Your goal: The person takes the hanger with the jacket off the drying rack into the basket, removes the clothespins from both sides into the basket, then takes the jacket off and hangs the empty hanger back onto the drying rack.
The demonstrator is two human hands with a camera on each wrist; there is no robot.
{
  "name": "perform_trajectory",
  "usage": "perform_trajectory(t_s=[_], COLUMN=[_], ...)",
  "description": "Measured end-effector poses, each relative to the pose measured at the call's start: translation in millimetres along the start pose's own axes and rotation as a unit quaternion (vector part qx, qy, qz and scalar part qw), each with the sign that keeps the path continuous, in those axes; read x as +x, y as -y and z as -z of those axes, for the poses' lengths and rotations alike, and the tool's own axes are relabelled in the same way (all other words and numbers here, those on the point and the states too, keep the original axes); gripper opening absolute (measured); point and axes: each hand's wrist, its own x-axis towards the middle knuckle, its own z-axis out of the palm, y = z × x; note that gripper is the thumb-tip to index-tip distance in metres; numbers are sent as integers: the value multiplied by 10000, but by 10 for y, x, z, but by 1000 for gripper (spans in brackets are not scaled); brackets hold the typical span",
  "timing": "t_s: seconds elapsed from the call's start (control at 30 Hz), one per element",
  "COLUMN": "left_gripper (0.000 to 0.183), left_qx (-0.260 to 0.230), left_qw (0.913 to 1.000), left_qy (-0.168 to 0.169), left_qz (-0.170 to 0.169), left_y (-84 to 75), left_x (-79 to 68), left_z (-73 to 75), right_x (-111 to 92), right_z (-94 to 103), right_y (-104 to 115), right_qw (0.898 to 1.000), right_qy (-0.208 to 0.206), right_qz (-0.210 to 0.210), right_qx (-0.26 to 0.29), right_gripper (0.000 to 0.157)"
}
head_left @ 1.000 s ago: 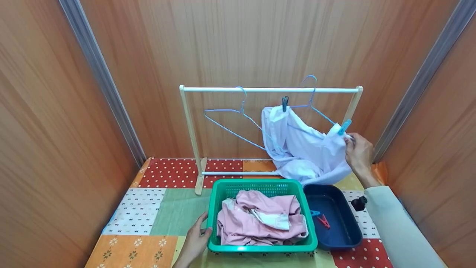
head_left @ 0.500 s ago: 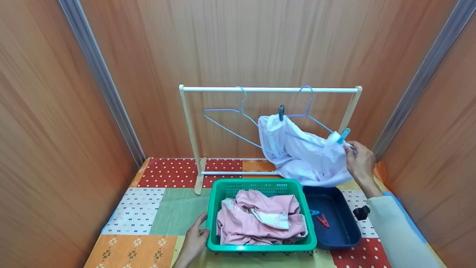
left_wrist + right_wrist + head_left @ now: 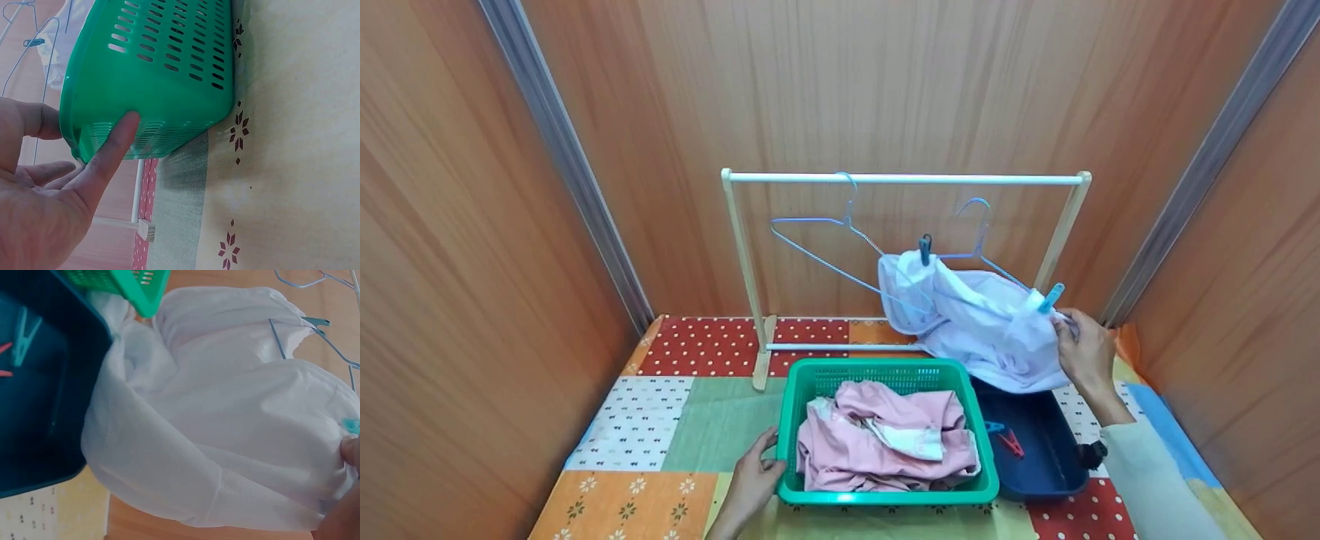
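Observation:
My right hand (image 3: 1086, 349) pinches the upper right edge of a white garment (image 3: 997, 330), beside a light blue clothespin (image 3: 1051, 297). This clothespin and a dark clothespin (image 3: 925, 250) fasten the garment to a blue wire hanger (image 3: 981, 247). The hanger's hook shows below the top bar of a small clothes rack (image 3: 810, 178). In the right wrist view the cloth hangs in loose folds beside the navy tub (image 3: 56, 433). My left hand (image 3: 750, 476) holds the left rim of a green basket (image 3: 885, 498), with one finger along its outer wall in the left wrist view. Crumpled pink clothing (image 3: 847, 457) lies inside.
A second wire hanger (image 3: 810, 220) hangs on the rack's left half, its lower right corner overlapping the white garment. Red (image 3: 1011, 443) and blue (image 3: 994, 428) clothespins lie in the navy tub, right of the basket. Wood-grain panels (image 3: 885, 82) enclose the patchwork-covered table (image 3: 712, 412).
My right hand has moved down with the white garment and its hanger. The hook went from above the rack's bar to below it. My left hand has stayed at the basket.

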Motion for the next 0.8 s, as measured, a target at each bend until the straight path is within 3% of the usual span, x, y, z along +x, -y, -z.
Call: perform_trajectory(t_s=[0.23, 0.47, 0.8], left_gripper=[61, 62, 62], left_qx=[28, 54, -30], left_qw=[9999, 9998, 9999], left_qy=[56, -19, 8], left_qz=[-106, -170, -124], left_y=[20, 17, 13], left_x=[12, 12, 2], left_z=[6, 3, 7], right_x=[-154, -341, -541], right_z=[-2, -16, -77], right_y=[-59, -149, -268], right_qw=[10000, 9986, 9981], right_qy=[21, 261, 471], right_qz=[-77, -455, -375], right_qx=[-24, -10, -89], right_gripper=[22, 23, 21])
